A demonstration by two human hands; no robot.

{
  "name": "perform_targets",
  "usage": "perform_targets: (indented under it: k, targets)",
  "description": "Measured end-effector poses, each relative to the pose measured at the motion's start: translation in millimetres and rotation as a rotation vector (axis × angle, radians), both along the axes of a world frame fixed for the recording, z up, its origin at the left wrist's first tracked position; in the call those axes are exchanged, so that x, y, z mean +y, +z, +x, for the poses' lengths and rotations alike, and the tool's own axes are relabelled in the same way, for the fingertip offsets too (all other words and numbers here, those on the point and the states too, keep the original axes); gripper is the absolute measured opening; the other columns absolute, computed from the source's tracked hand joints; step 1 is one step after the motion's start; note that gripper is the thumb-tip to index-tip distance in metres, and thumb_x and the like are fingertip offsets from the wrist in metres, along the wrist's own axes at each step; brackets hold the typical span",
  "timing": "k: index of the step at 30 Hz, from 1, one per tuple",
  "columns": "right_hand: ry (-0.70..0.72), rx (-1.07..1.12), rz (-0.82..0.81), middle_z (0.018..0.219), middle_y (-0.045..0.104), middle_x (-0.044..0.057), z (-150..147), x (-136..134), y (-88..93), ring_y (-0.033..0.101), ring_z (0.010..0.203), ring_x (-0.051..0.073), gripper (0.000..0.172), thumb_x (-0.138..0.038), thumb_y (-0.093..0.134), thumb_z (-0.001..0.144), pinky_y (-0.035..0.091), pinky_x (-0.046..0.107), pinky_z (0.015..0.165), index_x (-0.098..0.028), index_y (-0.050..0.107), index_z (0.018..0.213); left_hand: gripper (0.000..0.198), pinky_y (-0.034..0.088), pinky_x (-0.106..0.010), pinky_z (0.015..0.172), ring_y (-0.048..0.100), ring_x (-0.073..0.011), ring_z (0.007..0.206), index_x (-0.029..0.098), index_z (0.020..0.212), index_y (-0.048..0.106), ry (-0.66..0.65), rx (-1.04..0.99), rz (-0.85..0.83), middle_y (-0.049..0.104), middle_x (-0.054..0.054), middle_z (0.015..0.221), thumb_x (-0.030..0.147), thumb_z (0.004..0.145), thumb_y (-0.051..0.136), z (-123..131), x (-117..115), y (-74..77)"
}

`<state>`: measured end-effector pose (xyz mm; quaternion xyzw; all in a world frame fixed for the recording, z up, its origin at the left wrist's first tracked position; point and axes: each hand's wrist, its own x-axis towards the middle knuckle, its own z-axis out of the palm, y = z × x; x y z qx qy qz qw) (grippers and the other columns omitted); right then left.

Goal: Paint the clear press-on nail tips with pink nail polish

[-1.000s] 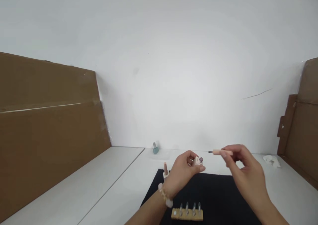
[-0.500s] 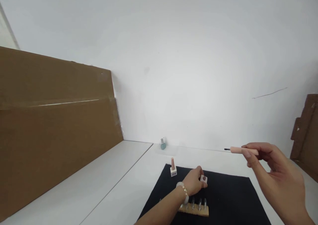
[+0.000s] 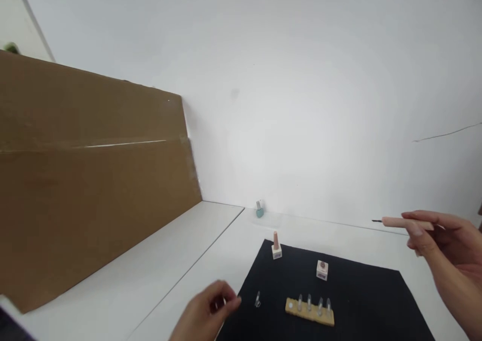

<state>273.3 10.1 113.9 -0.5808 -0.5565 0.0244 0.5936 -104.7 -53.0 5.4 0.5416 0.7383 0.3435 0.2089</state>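
My right hand [image 3: 448, 250] holds a pale pink nail polish brush [image 3: 399, 223] by its cap, with the dark bristles pointing left. At the left edge of the black mat [image 3: 361, 301], my left hand [image 3: 211, 308] has its thumb and forefinger curled together in a pinch, and I see nothing between them. Just right of those fingertips is a clear nail tip [image 3: 258, 299] on the mat. An uncapped white nail polish bottle [image 3: 322, 270] stands behind a tan strip [image 3: 311, 318] that carries several upright clear nail tips [image 3: 320, 307].
A capped nail polish bottle [image 3: 276, 250] with a pink cap stands on the mat's back left corner. Farther back, a blue-green bottle [image 3: 259, 211] is near the wall [image 3: 320, 105]. Tall cardboard [image 3: 94, 180] borders the white table [image 3: 181, 250] on the left. Something dark intrudes at lower left.
My left hand has let go of the uncapped bottle and moved left to the mat's edge. The view has shifted, while my right hand still holds the brush.
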Motion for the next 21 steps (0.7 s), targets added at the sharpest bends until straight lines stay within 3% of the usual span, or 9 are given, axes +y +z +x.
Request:
perform_targets:
  k: [2, 4, 6, 9, 16, 19, 21]
  targets:
    - [0.116, 0.019, -0.054, 0.065, 0.073, 0.003, 5, 9, -5.0, 0.068, 0.057, 0.025, 0.039, -0.068, 0.068, 0.080, 0.054, 0.037, 0.054, -0.031, 0.074, 0.092, 0.011, 0.052, -0.032, 0.071, 0.067, -0.0242, 0.073, 0.022, 0.073, 0.072, -0.079, -0.041, -0.107, 0.070, 0.000, 0.070, 0.030, 0.069, 0.065, -8, -5, -28.6]
    - [0.167, 0.030, -0.073, 0.065, 0.073, 0.003, 11, 19, -12.2, 0.066, 0.054, 0.024, 0.043, -0.071, 0.070, 0.075, 0.055, 0.037, 0.052, -0.031, 0.075, 0.089, 0.024, 0.054, -0.032, 0.074, 0.069, -0.0243, 0.078, 0.021, 0.087, 0.074, -0.059, -0.053, -0.112, 0.072, -0.001, 0.081, 0.022, 0.065, 0.065, -5, 0, -50.0]
    - [0.198, 0.021, -0.093, 0.064, 0.073, 0.003, 18, 28, -19.5, 0.067, 0.056, 0.025, 0.043, -0.070, 0.070, 0.076, 0.055, 0.037, 0.051, -0.030, 0.075, 0.088, 0.027, 0.054, -0.033, 0.079, 0.069, -0.0248, 0.084, 0.021, 0.091, 0.076, -0.033, -0.045, -0.095, 0.071, -0.002, 0.086, 0.020, 0.065, 0.066, 2, 11, -62.0]
    - [0.252, -0.026, -0.096, 0.059, 0.070, 0.002, 22, 34, -25.2, 0.067, 0.053, 0.025, 0.038, -0.065, 0.071, 0.079, 0.055, 0.036, 0.049, -0.029, 0.076, 0.090, 0.021, 0.052, -0.037, 0.087, 0.069, -0.0272, 0.093, 0.023, 0.084, 0.080, -0.040, -0.019, -0.075, 0.071, -0.003, 0.090, 0.020, 0.066, 0.071, 11, 28, -68.0]
    - [0.283, 0.083, -0.087, 0.065, 0.076, 0.004, -1, 20, -10.8, 0.062, 0.048, 0.021, 0.037, -0.063, 0.074, 0.076, 0.058, 0.032, 0.047, -0.027, 0.075, 0.085, 0.011, 0.051, -0.044, 0.093, 0.071, -0.0307, 0.096, 0.026, 0.066, 0.080, -0.082, 0.008, -0.018, 0.077, -0.004, 0.089, 0.019, 0.070, 0.073, 22, 35, -60.7]
    - [0.315, 0.132, -0.091, 0.063, 0.075, 0.005, -6, 18, -7.9, 0.059, 0.046, 0.020, 0.036, -0.062, 0.074, 0.076, 0.058, 0.031, 0.047, -0.026, 0.075, 0.082, 0.012, 0.053, -0.040, 0.095, 0.073, -0.0281, 0.099, 0.026, 0.069, 0.078, -0.149, -0.012, 0.066, 0.081, -0.004, 0.096, 0.023, 0.078, 0.071, 37, 35, -41.1]
    - [0.368, 0.153, -0.088, 0.066, 0.077, 0.005, -6, 19, -9.9, 0.059, 0.047, 0.019, 0.037, -0.062, 0.074, 0.078, 0.058, 0.030, 0.047, -0.025, 0.074, 0.084, 0.017, 0.055, -0.034, 0.097, 0.075, -0.0249, 0.104, 0.028, 0.079, 0.078, -0.231, -0.048, 0.170, 0.082, -0.002, 0.111, 0.031, 0.088, 0.064, 56, 39, -18.9]
